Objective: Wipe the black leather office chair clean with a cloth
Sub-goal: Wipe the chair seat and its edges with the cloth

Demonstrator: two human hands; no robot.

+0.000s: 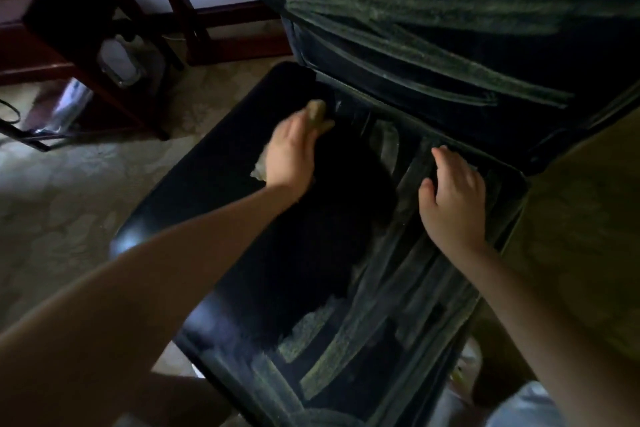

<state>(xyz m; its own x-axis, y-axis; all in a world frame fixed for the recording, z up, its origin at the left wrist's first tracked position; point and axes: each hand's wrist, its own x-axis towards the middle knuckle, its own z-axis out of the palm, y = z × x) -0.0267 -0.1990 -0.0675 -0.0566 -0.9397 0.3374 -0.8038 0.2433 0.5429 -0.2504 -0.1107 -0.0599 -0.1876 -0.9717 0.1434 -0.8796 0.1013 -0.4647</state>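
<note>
on the seat (242,218) of the chair we're pressing the cloth (317,113) flat under our left hand (291,152), fingers together, at the back left corner; our right hand (452,196) is resting with fingers slightly apart, holding nothing. we're judging it roughly half done: left side looking clean, right side and backrest (450,17) showing dusty streaks. open floor (69,201) is lying beyond the left edge, with a wooden frame (114,55) near

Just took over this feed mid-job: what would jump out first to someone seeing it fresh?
The dust streaks on the black chair seat, thick on its right and front, against a clean dark patch in the middle. The left hand presses a cloth near the seat's back left; the right hand rests flat at right. The backrest above is streaked too.
</note>
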